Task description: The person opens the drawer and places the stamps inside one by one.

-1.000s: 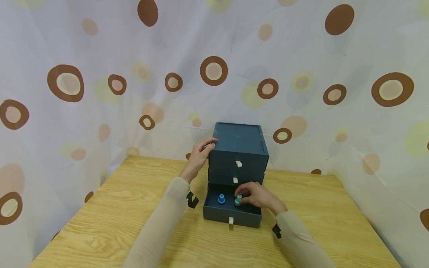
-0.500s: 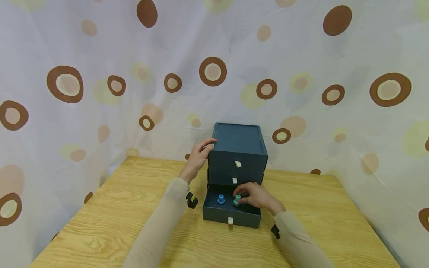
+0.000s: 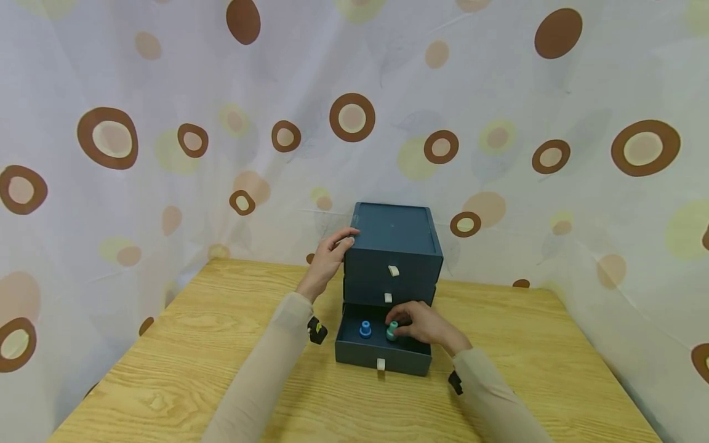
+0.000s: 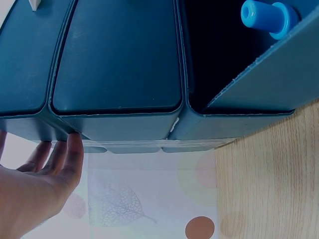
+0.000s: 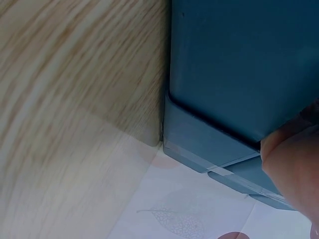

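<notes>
A dark blue cabinet of stacked drawers [image 3: 394, 229] stands on the table, its bottom drawer [image 3: 357, 354] pulled out. My left hand [image 3: 325, 263] rests on the cabinet's upper left side; in the left wrist view, the fingers [image 4: 75, 154] touch that side wall. Inside the drawer, my right hand [image 3: 425, 323] pinches a teal stepped peg [image 3: 391, 333] between thumb and fingers. To its left a blue stepped peg [image 3: 365, 330] stands upright on the drawer floor. In the right wrist view only part of the hand [image 5: 294, 167] shows, and the teal peg is hidden.
The wooden table [image 3: 183, 344] reaches around the cabinet on both sides. A patterned cloth [image 3: 310, 74] hangs behind it. White pull tabs [image 3: 394, 271] mark the drawer fronts, both upper drawers being closed.
</notes>
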